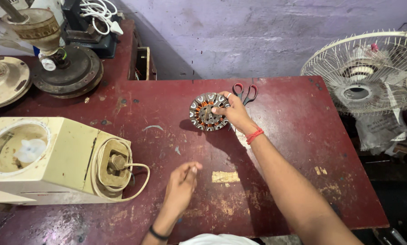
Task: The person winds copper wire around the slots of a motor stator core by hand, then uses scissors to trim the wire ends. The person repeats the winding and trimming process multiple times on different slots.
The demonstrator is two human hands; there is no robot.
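A: Step in hand? Right hand pinches the rim of the fan stator, copper windings showing, tilted up on edge mid-table, just left of the red-handled scissors

B: Left hand loosely curled, holding nothing. Any lift wants a firm rim grip, clear of the windings

A: Surface: worn maroon table; cream mixer base at left, table fan at right, purple wall behind

one stator; one scissors, one mixer base, two hands
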